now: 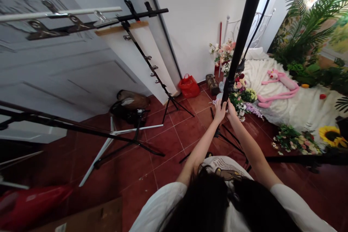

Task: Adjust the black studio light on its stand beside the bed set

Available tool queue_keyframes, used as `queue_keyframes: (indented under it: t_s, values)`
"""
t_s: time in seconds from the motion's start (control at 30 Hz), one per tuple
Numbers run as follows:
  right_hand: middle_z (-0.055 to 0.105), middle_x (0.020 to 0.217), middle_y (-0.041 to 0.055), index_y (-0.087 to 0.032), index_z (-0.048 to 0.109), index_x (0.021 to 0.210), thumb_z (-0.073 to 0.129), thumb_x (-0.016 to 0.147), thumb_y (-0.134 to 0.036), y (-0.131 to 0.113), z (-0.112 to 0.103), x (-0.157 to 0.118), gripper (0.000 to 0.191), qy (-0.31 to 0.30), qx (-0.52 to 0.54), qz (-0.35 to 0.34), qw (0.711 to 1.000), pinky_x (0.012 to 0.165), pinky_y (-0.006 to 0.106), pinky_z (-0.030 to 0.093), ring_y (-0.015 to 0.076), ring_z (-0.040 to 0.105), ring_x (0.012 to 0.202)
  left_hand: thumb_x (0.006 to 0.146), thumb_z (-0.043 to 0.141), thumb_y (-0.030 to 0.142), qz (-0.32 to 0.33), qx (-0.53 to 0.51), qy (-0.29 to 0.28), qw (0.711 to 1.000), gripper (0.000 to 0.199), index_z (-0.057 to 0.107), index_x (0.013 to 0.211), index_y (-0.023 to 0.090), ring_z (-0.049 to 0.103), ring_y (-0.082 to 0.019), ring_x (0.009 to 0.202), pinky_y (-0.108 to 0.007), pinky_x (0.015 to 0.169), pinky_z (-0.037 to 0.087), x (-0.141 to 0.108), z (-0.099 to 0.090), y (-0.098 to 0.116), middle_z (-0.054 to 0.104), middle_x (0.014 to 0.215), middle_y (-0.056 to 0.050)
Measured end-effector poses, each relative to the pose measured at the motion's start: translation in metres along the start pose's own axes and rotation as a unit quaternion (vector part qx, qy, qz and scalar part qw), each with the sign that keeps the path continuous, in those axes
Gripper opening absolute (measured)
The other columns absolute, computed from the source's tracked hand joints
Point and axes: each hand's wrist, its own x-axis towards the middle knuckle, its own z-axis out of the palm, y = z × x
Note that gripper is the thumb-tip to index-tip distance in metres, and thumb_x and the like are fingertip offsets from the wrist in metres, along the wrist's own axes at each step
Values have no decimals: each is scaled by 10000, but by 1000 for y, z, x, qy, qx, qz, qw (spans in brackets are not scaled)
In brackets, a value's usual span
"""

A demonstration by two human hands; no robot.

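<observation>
A tall black light stand [239, 32] rises in front of me, its pole leaning toward the upper right of the view. My left hand [220, 111] is closed round the lower part of the pole, just under a black clamp collar [230, 86]. From the other side, my right hand [231, 108] grips the same pole at about the same height. A thin black cable [259, 20] hangs beside the pole. The stand's legs [231, 136] spread over the floor below my hands. At the top right, a dark part above the cable is cut off by the frame edge.
To the left, another black stand [148, 56] carries metal clips and a white backdrop sheet [152, 43]. A red bag [189, 86] sits by the wall. Artificial flowers [246, 94] and a white-draped bed [293, 112] with a pink plush toy [284, 83] are on the right.
</observation>
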Motion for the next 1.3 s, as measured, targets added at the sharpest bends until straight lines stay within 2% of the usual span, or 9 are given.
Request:
queue_keyframes:
  t_s: [0.1,0.27,0.4,0.53,0.73,0.87,0.97,1.1,1.3]
  values:
    - [661,700,7,-244,540,767,641,698,-818,-2,0,1,588,73,-14,2,997,611,278,505,196,656,762,947,434,743,-4,7,4,1000,569,660,1044,230,536,-282,1271,-491,1183,363,-4,2,4,659,1128,-140]
    - [765,907,48,-237,635,844,688,785,-659,8,-24,-18,429,10,19,12,1000,772,280,567,201,725,952,994,385,684,-13,25,40,999,585,612,1250,209,522,-267,1331,-482,1207,354,-26,1,1,619,1313,-168]
    - [786,1112,69,-265,683,943,686,867,-522,32,-74,-48,268,-33,61,50,996,990,354,579,210,721,1150,1012,382,627,-51,46,84,994,586,536,1368,187,482,-274,1404,-472,1235,329,-64,4,-26,548,1422,-196]
    - [792,1106,54,-309,683,961,658,901,-456,64,-142,-85,161,12,107,80,991,1080,425,565,211,748,1110,1005,474,488,-206,55,96,972,525,459,1401,143,529,-321,1347,-503,1201,360,-105,22,-62,492,1430,-251]
    - [805,1034,32,-322,667,946,674,885,-399,92,-230,-150,98,145,224,69,961,982,430,634,210,775,1051,969,579,293,-259,-6,-146,955,202,594,1125,165,706,-231,956,-453,990,531,-128,89,-62,702,1051,-130]
    - [810,1023,34,-308,681,938,630,911,-368,86,-264,-195,83,249,304,14,919,989,383,627,174,779,1021,984,582,377,-144,-124,-407,893,257,641,1107,160,713,-205,1029,-414,1018,526,-137,158,-13,736,1077,-115]
    - [804,1065,43,-309,690,948,622,916,-377,78,-282,-226,102,309,334,-39,890,1020,393,611,176,770,1054,996,561,444,-58,-183,-519,833,343,657,1191,178,675,-216,1179,-406,1074,502,-159,209,34,705,1262,-132]
    - [799,1060,56,-306,699,944,623,920,-379,68,-299,-263,108,367,353,-77,857,1043,408,601,189,768,1044,1008,539,488,-9,-223,-599,769,384,648,1217,184,638,-223,1246,-407,1133,472,-201,258,82,697,1285,-131]
    - [800,1038,43,-300,718,956,578,951,-323,61,-308,-301,141,416,400,-101,810,994,378,617,176,767,989,976,568,558,-5,-210,-593,778,396,664,1061,183,666,-237,1113,-436,1111,481,-233,285,93,722,1030,-106]
